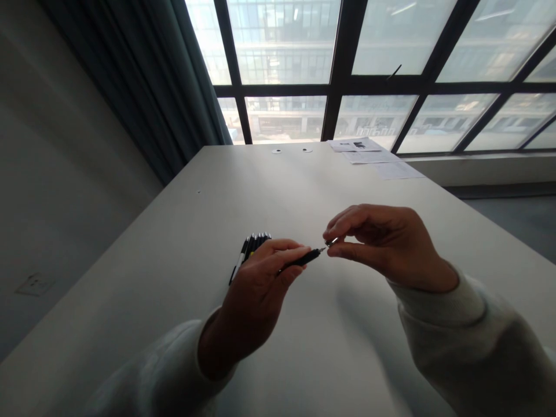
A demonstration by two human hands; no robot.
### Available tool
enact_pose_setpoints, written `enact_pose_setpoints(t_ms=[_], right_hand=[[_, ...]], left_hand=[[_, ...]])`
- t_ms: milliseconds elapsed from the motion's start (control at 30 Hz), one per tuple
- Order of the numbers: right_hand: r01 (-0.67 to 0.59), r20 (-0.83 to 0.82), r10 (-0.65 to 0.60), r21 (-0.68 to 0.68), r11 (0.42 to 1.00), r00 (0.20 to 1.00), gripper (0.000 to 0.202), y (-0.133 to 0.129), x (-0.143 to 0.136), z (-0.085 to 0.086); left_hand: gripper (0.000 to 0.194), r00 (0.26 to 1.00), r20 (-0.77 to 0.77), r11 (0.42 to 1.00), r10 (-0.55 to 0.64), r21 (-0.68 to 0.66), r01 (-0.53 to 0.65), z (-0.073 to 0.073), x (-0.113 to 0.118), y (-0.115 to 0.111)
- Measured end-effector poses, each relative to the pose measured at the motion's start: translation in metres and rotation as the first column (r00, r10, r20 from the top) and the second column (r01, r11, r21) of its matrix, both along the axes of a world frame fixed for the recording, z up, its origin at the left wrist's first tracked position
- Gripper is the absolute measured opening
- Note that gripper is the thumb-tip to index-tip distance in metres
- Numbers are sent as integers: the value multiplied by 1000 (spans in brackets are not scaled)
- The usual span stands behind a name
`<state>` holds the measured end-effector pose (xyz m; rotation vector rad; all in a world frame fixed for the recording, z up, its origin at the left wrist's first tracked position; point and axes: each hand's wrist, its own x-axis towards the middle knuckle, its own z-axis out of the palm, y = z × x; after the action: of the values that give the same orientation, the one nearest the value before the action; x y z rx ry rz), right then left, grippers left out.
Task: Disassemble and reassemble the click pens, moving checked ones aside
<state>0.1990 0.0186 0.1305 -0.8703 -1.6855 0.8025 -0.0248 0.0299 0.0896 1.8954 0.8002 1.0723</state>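
Over the table, my left hand (264, 284) is closed round a black pen (307, 257), whose thin pointed tip sticks out to the right. Between thumb and fingers, my right hand (382, 240) pinches a small silvery pen tip piece (331, 241). That piece is just off the end of the pen, with a narrow gap between them. Behind my left hand lies a row of several pens (249, 246), mostly dark with one white part showing. My left hand hides their lower ends.
The white table (174, 278) reaches to the windows. Printed papers (369, 156) lie at its far right corner. Two small white pieces with dark spots (277, 152) are at the far edge. A dark curtain (143, 69) hangs at the left, beside a wall socket (35, 284).
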Motion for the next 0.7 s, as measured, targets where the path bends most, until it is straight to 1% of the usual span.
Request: enact_pose_setpoints(t_ms=[233,500,700], right_hand=[[-46,86,42,42,998,995,19,-2,-1,3],[-51,217,28,101,994,976,16,-1,-1,4],[-45,317,-13,177,983,948,13,0,0,5]], left_hand=[[28,999,-39,998,22,64,-19,2,1,1],[28,995,-81,985,63,164,-49,0,1,3],[29,988,-106,951,112,301,-76,3,1,4]])
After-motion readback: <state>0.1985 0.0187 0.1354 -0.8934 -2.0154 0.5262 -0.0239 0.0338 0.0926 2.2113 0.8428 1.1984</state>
